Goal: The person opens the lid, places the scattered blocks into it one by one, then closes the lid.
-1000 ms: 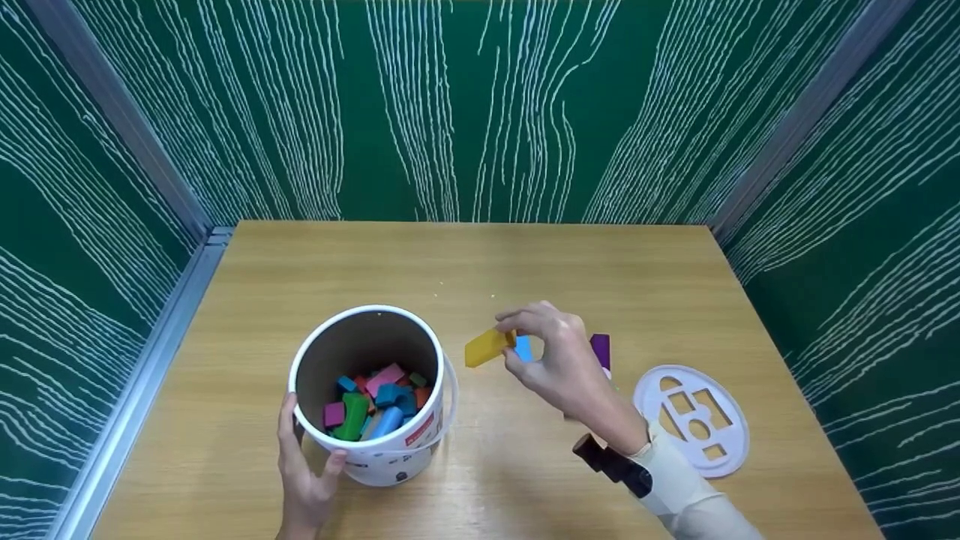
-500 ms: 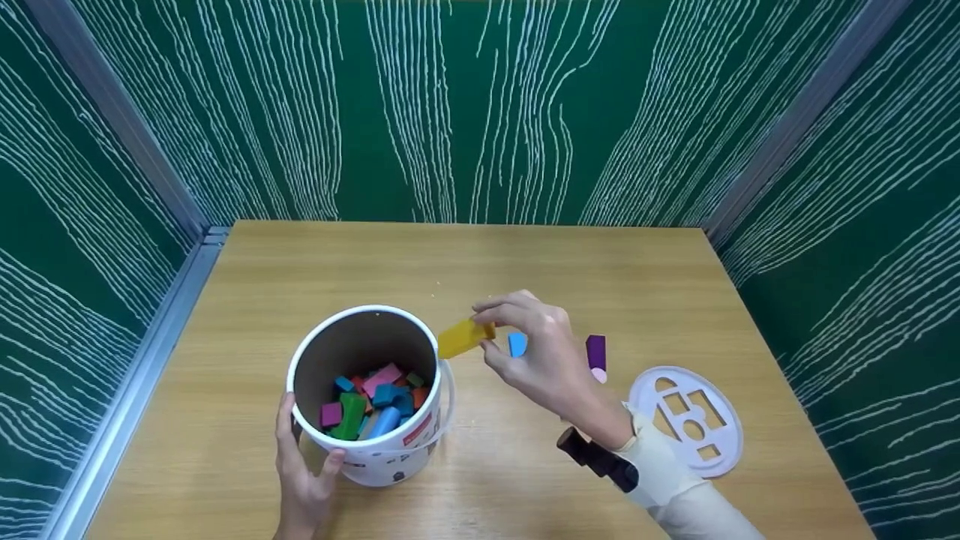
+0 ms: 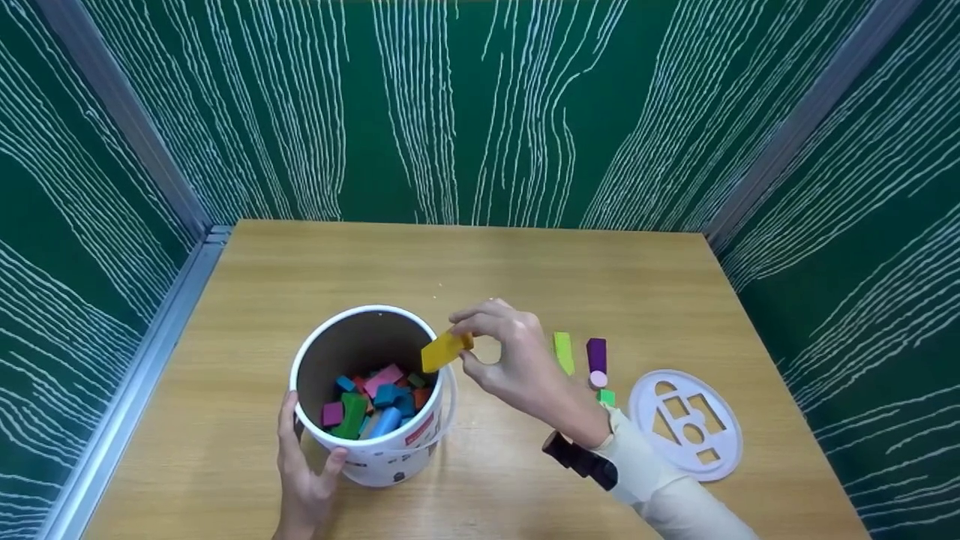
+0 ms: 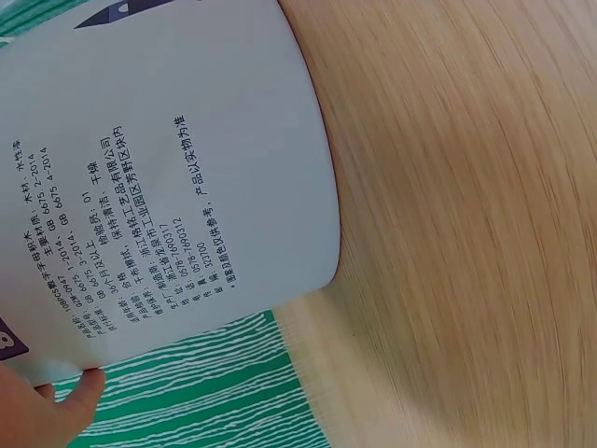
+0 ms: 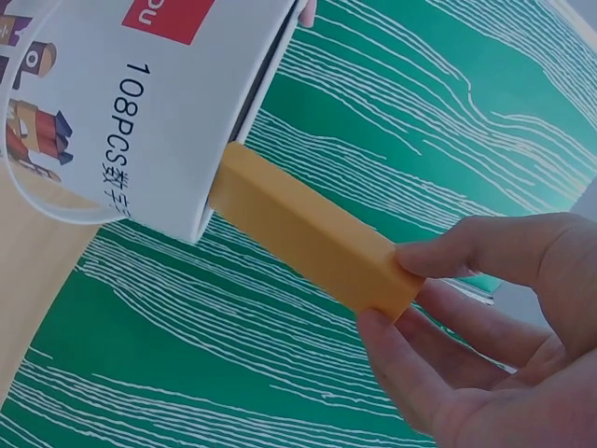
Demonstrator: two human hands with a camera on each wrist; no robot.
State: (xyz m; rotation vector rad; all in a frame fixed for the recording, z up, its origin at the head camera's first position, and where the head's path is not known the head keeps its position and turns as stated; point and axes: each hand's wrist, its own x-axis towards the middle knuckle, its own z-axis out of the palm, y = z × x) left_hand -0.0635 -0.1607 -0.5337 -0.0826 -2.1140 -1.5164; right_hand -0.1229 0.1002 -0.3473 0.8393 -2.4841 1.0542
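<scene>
A white bucket point(image 3: 375, 466) stands on the table with many colourful blocks point(image 3: 386, 397) inside. My left hand point(image 3: 306, 476) holds its near left side, the thumb in front and the fingers round the side near the rim. Just above the bucket's right rim, my right hand point(image 3: 517, 367) pinches one end of a yellow rectangular block point(image 3: 442, 351) between thumb and fingers. In the right wrist view, the far end of this yellow block point(image 5: 308, 233) overlaps the rim; whether it touches is unclear. The left wrist view shows the bucket's printed wall point(image 4: 187, 187) and part of the left hand point(image 4: 42, 411).
Right of the right hand lie a lime block point(image 3: 563, 352), a purple block point(image 3: 597, 354), a pink round piece point(image 3: 598, 379) and a green block point(image 3: 607, 397). A white oval plate with cut-out shapes point(image 3: 645, 397) lies farther right. Green walls point(image 3: 480, 112) enclose the wooden table point(image 3: 480, 262).
My right hand has carried the yellow block leftward to the bucket's rim. The lime and green blocks have come into view, while the blue one is now hidden. My left hand stays put.
</scene>
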